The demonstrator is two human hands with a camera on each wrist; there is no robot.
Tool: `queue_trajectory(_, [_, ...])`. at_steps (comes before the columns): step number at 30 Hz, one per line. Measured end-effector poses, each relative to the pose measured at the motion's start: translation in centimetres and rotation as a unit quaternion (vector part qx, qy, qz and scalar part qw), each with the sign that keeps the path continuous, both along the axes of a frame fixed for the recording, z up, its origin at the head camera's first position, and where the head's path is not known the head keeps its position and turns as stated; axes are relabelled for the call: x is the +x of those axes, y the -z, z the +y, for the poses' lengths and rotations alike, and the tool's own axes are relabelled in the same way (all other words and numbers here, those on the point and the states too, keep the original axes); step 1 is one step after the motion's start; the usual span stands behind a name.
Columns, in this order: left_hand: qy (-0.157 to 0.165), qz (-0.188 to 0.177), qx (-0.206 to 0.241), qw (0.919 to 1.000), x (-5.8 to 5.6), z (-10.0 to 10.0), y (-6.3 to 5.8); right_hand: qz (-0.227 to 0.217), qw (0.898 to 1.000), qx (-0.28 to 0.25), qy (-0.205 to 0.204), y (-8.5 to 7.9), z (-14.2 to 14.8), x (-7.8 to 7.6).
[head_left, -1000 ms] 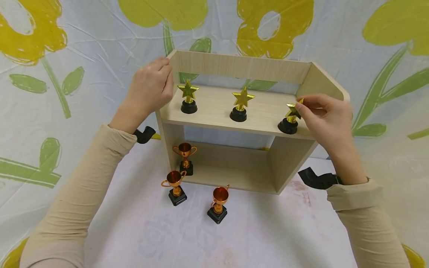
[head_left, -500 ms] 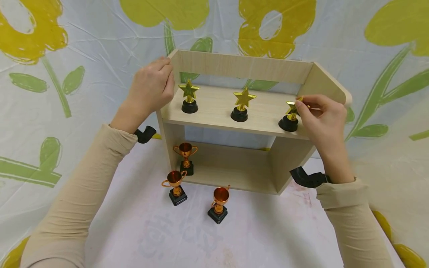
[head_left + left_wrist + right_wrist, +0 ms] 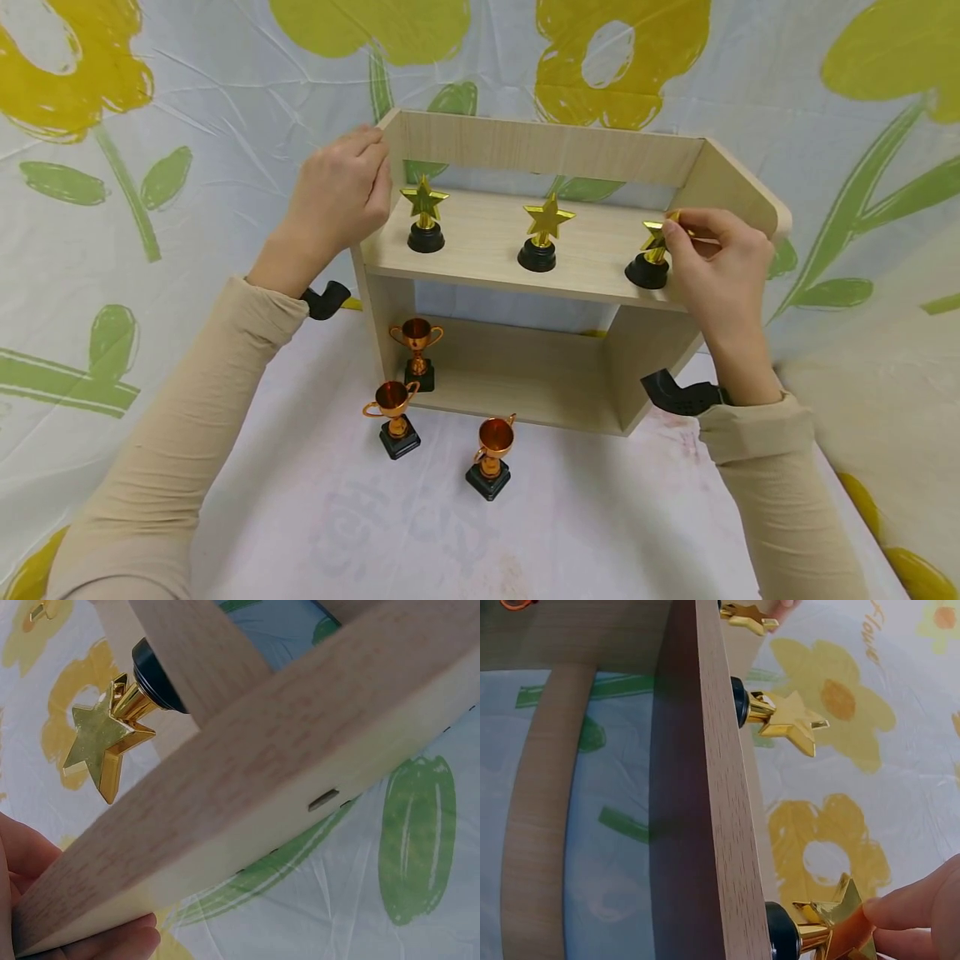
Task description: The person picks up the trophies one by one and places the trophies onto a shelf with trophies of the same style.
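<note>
My right hand pinches a gold star trophy by its star, and its black round base stands at the right end of the upper shelf. With curled fingers my left hand grips the left side panel of the wooden shelf unit; in the left wrist view, fingers lie on either side of the panel's edge. Two more star trophies stand upright on the same shelf, a left star trophy and a middle star trophy.
On the lower shelf at left stands a copper cup trophy. In front of the unit, on the white tablecloth, are a left cup trophy and a right cup trophy. A flower-print cloth hangs behind.
The right hand has shifted slightly left, and the star trophy it pinches has moved a little back from the shelf's front edge. The left hand has kept its place.
</note>
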State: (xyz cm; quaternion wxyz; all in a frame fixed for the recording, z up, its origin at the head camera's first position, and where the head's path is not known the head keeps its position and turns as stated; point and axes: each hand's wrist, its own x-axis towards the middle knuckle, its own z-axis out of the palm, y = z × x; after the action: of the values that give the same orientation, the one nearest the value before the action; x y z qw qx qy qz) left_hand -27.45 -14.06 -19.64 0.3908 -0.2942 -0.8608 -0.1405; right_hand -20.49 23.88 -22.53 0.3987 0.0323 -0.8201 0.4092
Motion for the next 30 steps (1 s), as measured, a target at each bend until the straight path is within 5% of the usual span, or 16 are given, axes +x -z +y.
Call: queue_trajectory(30, [0.000, 0.007, -0.006, 1.0000, -0.34, -0.12, 0.21, -0.002, 1.000, 0.004, 0.026, 0.49, -0.40, 0.03])
